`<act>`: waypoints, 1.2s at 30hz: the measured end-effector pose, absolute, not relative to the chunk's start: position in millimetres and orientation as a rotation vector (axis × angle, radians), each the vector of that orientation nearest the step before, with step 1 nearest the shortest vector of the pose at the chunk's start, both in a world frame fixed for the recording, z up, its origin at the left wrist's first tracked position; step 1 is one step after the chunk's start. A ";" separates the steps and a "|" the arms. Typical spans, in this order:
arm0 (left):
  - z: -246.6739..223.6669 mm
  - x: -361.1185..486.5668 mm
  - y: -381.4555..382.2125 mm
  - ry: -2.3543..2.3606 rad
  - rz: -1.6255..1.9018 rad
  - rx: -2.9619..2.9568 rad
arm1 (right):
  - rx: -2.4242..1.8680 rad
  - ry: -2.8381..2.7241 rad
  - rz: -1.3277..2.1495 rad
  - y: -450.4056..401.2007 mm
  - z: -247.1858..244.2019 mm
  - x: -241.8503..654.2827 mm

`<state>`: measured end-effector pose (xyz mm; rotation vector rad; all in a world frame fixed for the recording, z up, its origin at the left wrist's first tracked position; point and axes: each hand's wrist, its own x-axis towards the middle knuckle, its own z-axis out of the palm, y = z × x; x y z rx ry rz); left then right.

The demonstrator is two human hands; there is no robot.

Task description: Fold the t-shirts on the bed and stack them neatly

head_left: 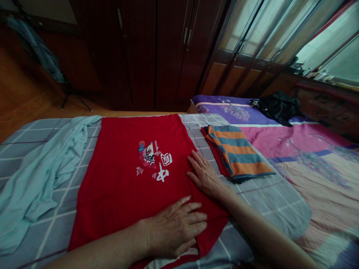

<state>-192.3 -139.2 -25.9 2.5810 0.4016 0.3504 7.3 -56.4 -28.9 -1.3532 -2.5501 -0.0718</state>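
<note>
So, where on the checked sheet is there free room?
Bare sheet: a narrow strip between the pale-blue garment and red shirt; a wider patch between striped cloth and right forearm. Crowded: the shirt's right side, under left hand and right hand.

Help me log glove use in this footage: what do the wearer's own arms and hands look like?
The left hand and right hand are both gloveless. No rings, watch or bracelet show, and the visible forearms have no sleeves.
</note>
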 end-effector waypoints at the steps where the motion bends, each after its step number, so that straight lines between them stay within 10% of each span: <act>1: -25.6 -192.5 -139.0 0.400 0.350 2.584 | -1.360 -2.551 -0.078 -57.9 -29.5 5.6; 36: -51.3 -182.4 -133.8 0.349 0.416 2.833 | -1.124 -2.831 0.083 -5.2 -28.2 -44.0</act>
